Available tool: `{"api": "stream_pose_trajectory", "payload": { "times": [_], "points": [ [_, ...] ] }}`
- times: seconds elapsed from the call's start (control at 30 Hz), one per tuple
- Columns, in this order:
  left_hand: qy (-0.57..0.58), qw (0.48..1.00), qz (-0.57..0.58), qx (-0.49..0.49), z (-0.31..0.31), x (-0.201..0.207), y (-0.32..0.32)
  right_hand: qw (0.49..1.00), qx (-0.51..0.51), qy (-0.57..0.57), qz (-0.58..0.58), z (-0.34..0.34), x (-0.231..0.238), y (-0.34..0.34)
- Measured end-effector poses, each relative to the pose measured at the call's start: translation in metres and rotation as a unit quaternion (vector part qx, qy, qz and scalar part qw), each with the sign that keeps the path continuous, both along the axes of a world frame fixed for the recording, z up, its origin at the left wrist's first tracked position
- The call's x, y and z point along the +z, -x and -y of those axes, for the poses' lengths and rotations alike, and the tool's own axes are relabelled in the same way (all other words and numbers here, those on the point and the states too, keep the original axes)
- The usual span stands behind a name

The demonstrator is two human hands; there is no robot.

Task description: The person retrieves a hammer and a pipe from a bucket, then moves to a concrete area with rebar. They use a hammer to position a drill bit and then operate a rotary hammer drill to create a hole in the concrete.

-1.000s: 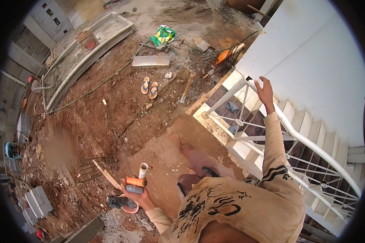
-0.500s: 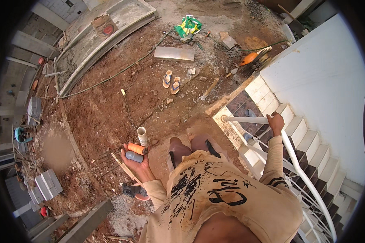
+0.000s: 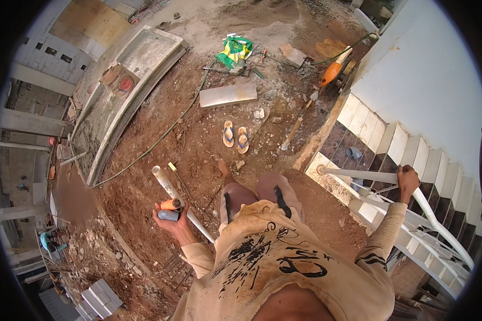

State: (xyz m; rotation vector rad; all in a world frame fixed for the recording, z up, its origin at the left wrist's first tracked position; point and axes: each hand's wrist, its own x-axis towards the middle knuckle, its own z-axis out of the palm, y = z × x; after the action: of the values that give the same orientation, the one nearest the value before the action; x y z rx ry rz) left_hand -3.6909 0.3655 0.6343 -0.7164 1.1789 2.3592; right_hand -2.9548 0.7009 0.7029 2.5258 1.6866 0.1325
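My left hand (image 3: pixel 174 222) is curled, palm up, around a grey cylindrical piece (image 3: pixel 168 215) like a pipe coupling and an orange cylindrical piece (image 3: pixel 170 204) above it. A long white, dirt-stained pipe (image 3: pixel 166 182) slants past the same hand, its open end toward the upper left. Part of it is hidden at the fingers, so I cannot tell whether they grip it. My right hand (image 3: pixel 408 182) is closed over the top of the white stair railing (image 3: pixel 431 214), where two tubes meet.
Tiled stairs (image 3: pixel 407 144) and a white wall (image 3: pixel 423 85) flank my right. Flip-flops (image 3: pixel 235 137), a pale slab (image 3: pixel 228 95), a green hose (image 3: pixel 168 134) and a green-yellow bag (image 3: pixel 234 52) lie on rough dirt ahead. Grey blocks (image 3: pixel 102 299) sit lower left.
The view has shifted. The white pipe has swung from end-on to a long slant beside my left hand. My right hand stays on the railing. A bare foot now shows ahead of my knees.
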Motion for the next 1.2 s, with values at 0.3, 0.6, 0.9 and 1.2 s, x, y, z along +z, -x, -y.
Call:
{"api": "stream_pose_trajectory", "payload": {
  "times": [0.3, 0.6, 0.9, 1.2],
  "points": [
    [-0.129, 0.965, -0.078, -0.216, -0.177, -0.225, 0.224, 0.983, -0.071, -0.163, 0.041, -0.026, -0.042, -0.082],
    [-0.325, 0.771, -0.255, -0.485, -0.389, -0.132, 0.365, 0.845, -0.028, -0.209, -0.492, -0.105, -0.172, 0.379],
    [-0.409, 0.661, -0.222, -0.588, -0.567, -0.137, 0.352, 0.548, 0.117, 0.185, -0.807, -0.222, -0.168, 0.788],
    [-0.277, 0.593, -0.203, -0.729, -0.763, -0.173, 0.272, 0.412, 0.237, 0.222, -0.851, -0.437, -0.271, 0.802]
  ]
}}
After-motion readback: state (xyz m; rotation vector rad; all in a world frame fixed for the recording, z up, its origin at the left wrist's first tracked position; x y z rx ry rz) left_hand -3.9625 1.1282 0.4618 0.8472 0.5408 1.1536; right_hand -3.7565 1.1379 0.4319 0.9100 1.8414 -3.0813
